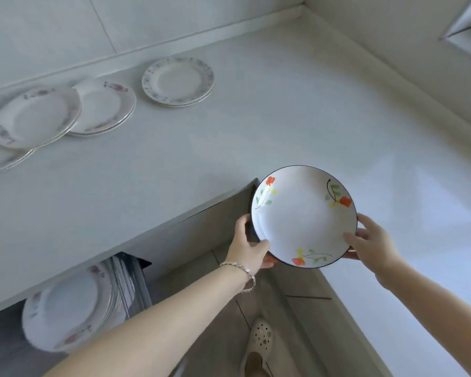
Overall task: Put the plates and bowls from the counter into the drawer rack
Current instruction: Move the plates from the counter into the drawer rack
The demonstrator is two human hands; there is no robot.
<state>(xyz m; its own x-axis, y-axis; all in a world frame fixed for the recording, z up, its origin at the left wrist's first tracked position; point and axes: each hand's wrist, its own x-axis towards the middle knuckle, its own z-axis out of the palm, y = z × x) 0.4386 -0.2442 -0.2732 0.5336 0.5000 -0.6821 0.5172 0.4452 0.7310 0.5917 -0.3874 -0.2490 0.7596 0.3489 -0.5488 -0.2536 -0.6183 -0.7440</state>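
A white bowl (303,216) with red flowers and a dark rim hangs in the air over the inner corner of the counter (229,148). My left hand (249,244) grips its left rim, thumb on the inside. My right hand (367,240) grips its right rim. Several white floral plates lie on the counter at the left: a stack (178,80) near the wall, a second stack (105,107), and a plate (36,118) overlapping it. Below the counter edge, the open drawer rack (136,284) holds several plates (71,306) standing on edge.
The white counter runs in an L, along the back wall and down the right side. Grey tiled floor (278,300) lies in the corner between, with my foot in a cream perforated shoe (260,341) on it. A window recess (468,31) sits top right.
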